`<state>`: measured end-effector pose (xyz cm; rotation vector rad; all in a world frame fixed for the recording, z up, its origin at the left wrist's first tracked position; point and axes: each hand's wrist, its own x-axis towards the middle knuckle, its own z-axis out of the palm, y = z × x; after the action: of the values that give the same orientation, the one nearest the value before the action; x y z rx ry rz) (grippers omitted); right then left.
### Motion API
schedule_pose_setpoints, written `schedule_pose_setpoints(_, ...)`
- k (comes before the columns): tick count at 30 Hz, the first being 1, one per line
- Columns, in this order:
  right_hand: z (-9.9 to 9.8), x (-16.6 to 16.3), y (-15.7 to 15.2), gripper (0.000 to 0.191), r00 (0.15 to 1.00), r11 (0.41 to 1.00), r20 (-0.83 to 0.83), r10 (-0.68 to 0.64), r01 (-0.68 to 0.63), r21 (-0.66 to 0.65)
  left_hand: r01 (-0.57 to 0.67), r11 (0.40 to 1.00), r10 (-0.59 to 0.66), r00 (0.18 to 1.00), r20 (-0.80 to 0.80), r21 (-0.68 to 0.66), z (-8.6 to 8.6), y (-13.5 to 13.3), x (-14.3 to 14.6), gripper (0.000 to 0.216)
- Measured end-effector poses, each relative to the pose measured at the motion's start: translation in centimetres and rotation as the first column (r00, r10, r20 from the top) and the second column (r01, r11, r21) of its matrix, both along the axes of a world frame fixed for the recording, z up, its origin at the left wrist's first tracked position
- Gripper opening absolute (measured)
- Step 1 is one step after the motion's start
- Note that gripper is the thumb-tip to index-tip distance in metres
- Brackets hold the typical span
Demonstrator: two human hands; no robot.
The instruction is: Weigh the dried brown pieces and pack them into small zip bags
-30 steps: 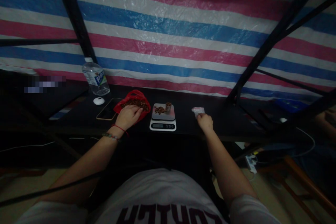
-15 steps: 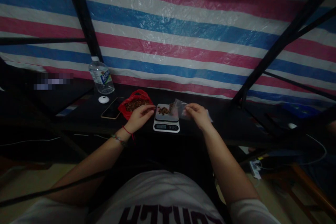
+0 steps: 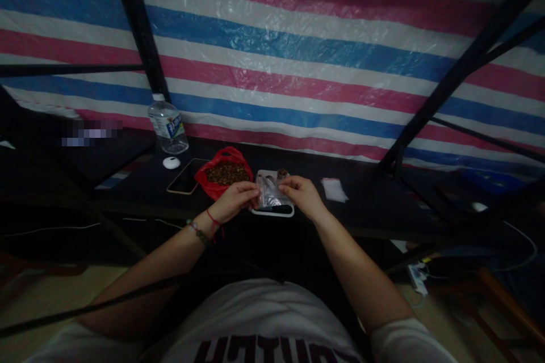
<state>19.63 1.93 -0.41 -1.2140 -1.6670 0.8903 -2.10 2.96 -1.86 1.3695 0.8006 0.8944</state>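
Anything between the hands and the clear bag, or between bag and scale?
Nothing visible. The left hand and right hand both pinch the clear bag, held close in front of the scale, partly hiding it.

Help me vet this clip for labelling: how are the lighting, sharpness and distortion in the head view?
Head view: underexposed, the black table nearly lost against the bright striped tarp; the small clear bag between left hand and right hand shows only as faint sheen; wide-angle lens bows the frame poles; a pixelated patch sits at left.
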Motion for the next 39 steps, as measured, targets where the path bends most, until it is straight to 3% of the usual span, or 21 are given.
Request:
schedule_pose_setpoints(3,-0.3,0.4,-0.6,0.026,0.992,0.989,0.079,-0.098,0.088,0.119,0.003,0.999,-0.001,0.999,-0.042,0.049,0.0,-0.2,0.4,0.026)
schedule_pose_setpoints(6,0.5,0.3,-1.7,0.037,0.936,0.865,0.065,-0.347,0.293,0.407,-0.081,0.988,0.092,0.992,-0.084,0.130,0.2,-0.4,0.8,0.025)
schedule_pose_setpoints(7,0.9,0.1,-2.1,0.036,0.926,0.834,0.062,-0.371,0.303,0.462,-0.117,0.981,0.132,0.987,-0.087,0.155,0.2,-0.5,0.9,0.025)
schedule_pose_setpoints(8,1.2,-0.3,-2.6,0.033,0.935,0.838,0.083,-0.344,0.266,0.476,-0.146,0.973,0.164,0.983,-0.087,0.180,0.3,-0.6,1.0,0.025)
schedule_pose_setpoints(11,1.6,-1.8,-3.9,0.033,0.978,0.940,0.175,-0.114,0.050,0.336,-0.166,0.948,0.197,0.976,-0.091,0.273,0.5,-1.3,1.5,0.023)
schedule_pose_setpoints(13,1.1,-2.7,-4.4,0.040,0.984,0.972,0.179,-0.007,-0.035,0.230,-0.135,0.937,0.177,0.978,-0.106,0.322,0.5,-1.7,1.8,0.022)
schedule_pose_setpoints(20,-0.3,-2.6,-3.4,0.030,0.982,0.984,-0.095,0.163,-0.168,-0.053,-0.057,0.942,0.101,0.988,-0.116,0.330,0.6,-2.3,2.0,0.024)
schedule_pose_setpoints(23,-0.2,-2.3,-3.1,0.027,0.979,0.978,-0.125,0.159,-0.174,-0.118,-0.044,0.934,0.104,0.983,-0.153,0.354,0.9,-2.5,2.0,0.024)
schedule_pose_setpoints(25,-0.1,-2.2,-3.1,0.022,0.996,0.994,-0.017,0.084,-0.085,-0.064,-0.037,0.928,0.119,0.973,-0.198,0.372,1.0,-2.7,2.1,0.024)
schedule_pose_setpoints(28,0.0,-2.3,-3.4,0.025,0.967,0.985,0.243,-0.081,0.041,0.167,-0.053,0.920,0.173,0.944,-0.281,0.389,0.8,-2.7,2.2,0.022)
schedule_pose_setpoints(31,0.1,-2.2,-3.7,0.022,0.871,0.934,0.465,-0.161,-0.018,0.357,-0.109,0.911,0.258,0.903,-0.343,0.398,0.4,-2.5,2.3,0.018)
schedule_pose_setpoints(35,0.0,-1.9,-3.6,0.023,0.773,0.929,0.625,-0.106,-0.147,0.339,-0.099,0.904,0.279,0.874,-0.399,0.415,0.2,-2.5,2.4,0.018)
schedule_pose_setpoints(39,-0.4,-1.9,-3.2,0.022,0.817,0.926,0.576,-0.020,-0.202,0.319,0.021,0.861,0.239,0.866,-0.439,0.508,0.5,-3.3,2.7,0.018)
